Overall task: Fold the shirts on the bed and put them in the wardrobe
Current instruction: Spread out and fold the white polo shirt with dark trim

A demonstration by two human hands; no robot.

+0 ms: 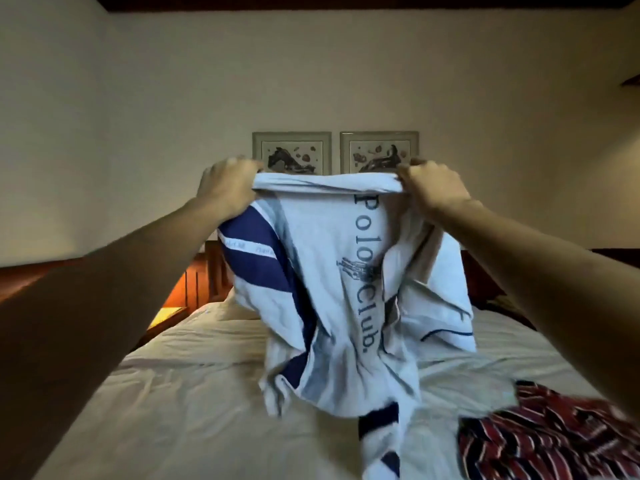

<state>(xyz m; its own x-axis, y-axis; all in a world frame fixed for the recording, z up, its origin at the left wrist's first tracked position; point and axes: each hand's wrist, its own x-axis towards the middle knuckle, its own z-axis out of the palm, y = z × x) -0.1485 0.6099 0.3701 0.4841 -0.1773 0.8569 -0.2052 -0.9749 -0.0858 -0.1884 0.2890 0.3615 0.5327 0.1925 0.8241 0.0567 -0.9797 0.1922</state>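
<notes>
A white polo shirt (pixel 332 271) with navy panels and "Polo Club" lettering hangs in the air in front of me over the bed (pixel 194 393). My left hand (pixel 227 188) grips its top edge on the left, and my right hand (pixel 433 188) grips the same edge on the right. The fabric droops crumpled, and its lower end touches the white sheet. A red shirt (pixel 550 441) with white and dark stripes lies bunched on the bed at the lower right, blurred.
Behind the shirt stands a dark wooden headboard (pixel 214 271), and a lit bedside table (pixel 166 315) sits to the left. Two framed pictures (pixel 292 152) hang on the far wall. No wardrobe is in view.
</notes>
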